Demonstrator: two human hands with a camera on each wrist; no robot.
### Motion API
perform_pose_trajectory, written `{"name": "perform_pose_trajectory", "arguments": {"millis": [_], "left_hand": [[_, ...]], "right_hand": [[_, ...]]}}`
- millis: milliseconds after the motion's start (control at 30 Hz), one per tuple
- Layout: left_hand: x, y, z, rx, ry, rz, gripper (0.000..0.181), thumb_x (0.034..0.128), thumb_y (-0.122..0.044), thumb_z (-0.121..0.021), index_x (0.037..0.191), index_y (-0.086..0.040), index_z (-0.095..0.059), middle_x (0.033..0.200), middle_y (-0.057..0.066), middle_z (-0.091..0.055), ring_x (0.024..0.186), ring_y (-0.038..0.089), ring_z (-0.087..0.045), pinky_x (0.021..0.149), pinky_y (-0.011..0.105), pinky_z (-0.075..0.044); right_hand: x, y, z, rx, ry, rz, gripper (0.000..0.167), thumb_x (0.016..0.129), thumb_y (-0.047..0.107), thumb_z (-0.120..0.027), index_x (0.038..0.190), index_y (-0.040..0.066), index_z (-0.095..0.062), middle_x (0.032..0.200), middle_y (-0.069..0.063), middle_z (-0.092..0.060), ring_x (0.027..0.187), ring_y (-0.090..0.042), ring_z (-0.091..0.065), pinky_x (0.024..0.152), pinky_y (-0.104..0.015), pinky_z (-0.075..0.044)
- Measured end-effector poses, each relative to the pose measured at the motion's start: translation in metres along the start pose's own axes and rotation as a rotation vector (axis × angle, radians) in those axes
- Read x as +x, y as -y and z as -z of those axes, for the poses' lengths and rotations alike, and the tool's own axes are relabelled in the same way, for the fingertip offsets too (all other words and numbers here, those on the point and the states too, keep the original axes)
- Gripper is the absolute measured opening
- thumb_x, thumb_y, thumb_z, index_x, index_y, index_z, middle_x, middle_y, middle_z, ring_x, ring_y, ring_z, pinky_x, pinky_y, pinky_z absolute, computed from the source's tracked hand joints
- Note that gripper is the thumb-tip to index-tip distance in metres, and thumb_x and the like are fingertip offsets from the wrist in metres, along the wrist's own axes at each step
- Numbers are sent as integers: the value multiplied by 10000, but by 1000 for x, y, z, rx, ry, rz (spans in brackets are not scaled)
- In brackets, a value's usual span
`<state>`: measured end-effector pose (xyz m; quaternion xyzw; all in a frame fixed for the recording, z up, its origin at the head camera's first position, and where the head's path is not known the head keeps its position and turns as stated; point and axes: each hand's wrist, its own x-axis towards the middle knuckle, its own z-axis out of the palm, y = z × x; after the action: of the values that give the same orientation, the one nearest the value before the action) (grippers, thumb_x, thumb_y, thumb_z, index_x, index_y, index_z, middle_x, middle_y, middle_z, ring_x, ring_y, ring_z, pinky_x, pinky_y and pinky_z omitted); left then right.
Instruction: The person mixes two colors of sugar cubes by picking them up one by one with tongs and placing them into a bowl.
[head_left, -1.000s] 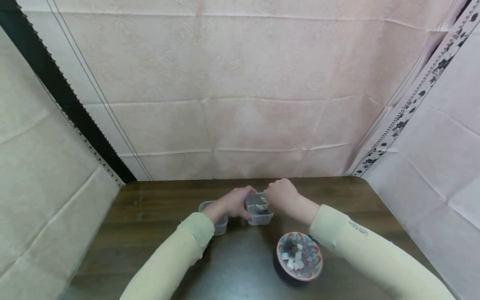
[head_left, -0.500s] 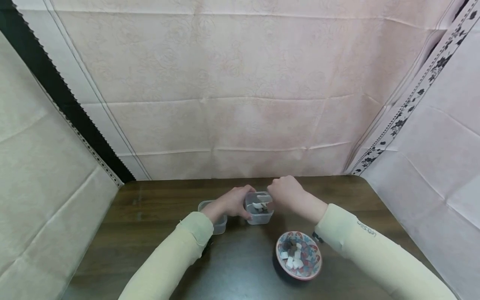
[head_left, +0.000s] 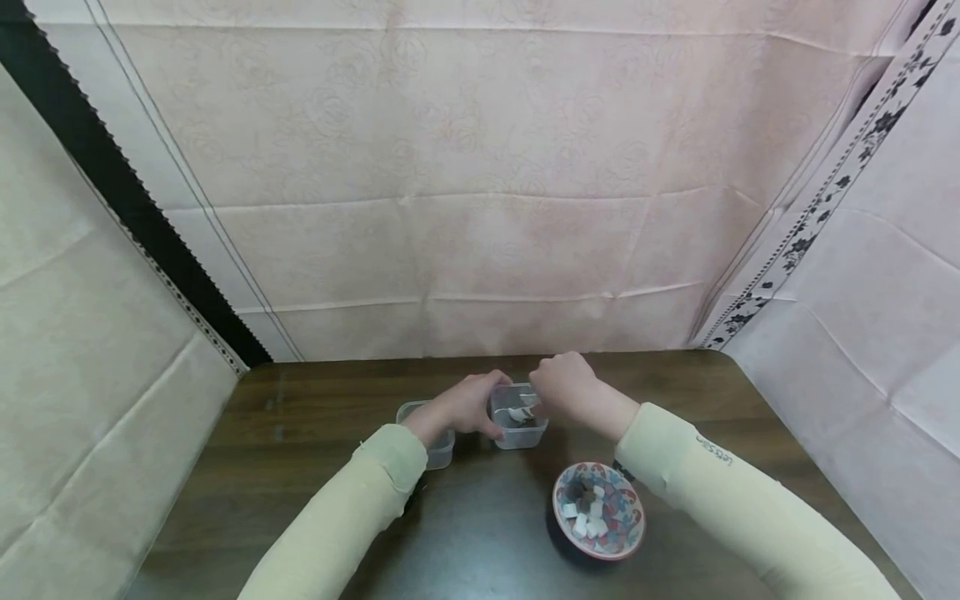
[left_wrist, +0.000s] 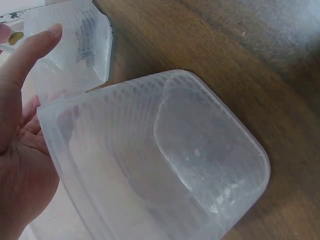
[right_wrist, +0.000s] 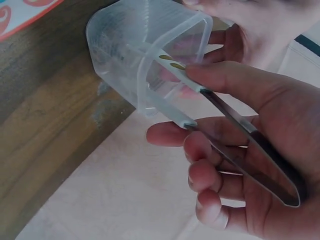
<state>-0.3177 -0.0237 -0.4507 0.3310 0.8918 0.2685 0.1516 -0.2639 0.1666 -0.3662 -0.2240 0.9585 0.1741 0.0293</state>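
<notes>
At the back of the table (head_left: 480,517), our left hand (head_left: 468,406) grips a tub (head_left: 517,434), likely steadying it for the tongs (right_wrist: 227,114) our right hand (head_left: 567,387) holds, tips inside.

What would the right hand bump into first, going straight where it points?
Probably the clear container: the tongs in the right hand reach inside it, but whether wall or bottom comes first is unclear.

Pale-green sleeves (head_left: 339,518), dark lettering (head_left: 714,451) (right sleeve (head_left: 750,508))
</notes>
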Motion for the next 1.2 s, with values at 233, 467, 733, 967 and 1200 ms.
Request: {"name": "perform_pose_trajectory", "arguments": {"millis": [233,467,733,967,1200], "left_hand": [[-1,-3,2,-5,5,1,821,808,-194,-966,1489,-95,-518,1468,124,-625,1332,270,-605,1126,457,-506],[0,-3,2,-6,9,-20,829,812,-195,-962,1495,-66,-511,1467,147,-624,1313,279,-609,1120,470,-508],[0,-2,3,-12,14,1,828,819,-191,-957,1504,-79,-505,1476,138,-617,1315,273,-606,1128,478,-504],[-2,-2,4,-29,13,-7,821,822,-175,-955,1501,-65,-506,1471,157,-618,1298,289,-616,1139,495,-496],[-2,-1,2,-32,16,-2,825,822,-179,-955,1502,-69,-502,1481,158,-610,1329,305,-599,1141,504,-491]], "right_hand": [[4,-1,-6,59,22,23,391,901,491,-845,925,111,-758,723,-1,-652,593,-164,-568,581,-361,-552],[8,-3,-10,84,36,29,398,904,494,-835,952,107,-757,757,-13,-670,613,-171,-590,599,-373,-569],[11,-1,-7,101,37,35,354,922,451,-838,966,109,-756,755,-5,-668,620,-166,-590,604,-350,-561],[17,4,-7,71,43,42,331,918,436,-845,942,121,-745,734,-2,-656,615,-167,-585,611,-356,-566],[18,8,-5,53,71,37,276,905,382,-858,929,123,-764,715,-1,-649,602,-168,-579,609,-344,-561]]}}
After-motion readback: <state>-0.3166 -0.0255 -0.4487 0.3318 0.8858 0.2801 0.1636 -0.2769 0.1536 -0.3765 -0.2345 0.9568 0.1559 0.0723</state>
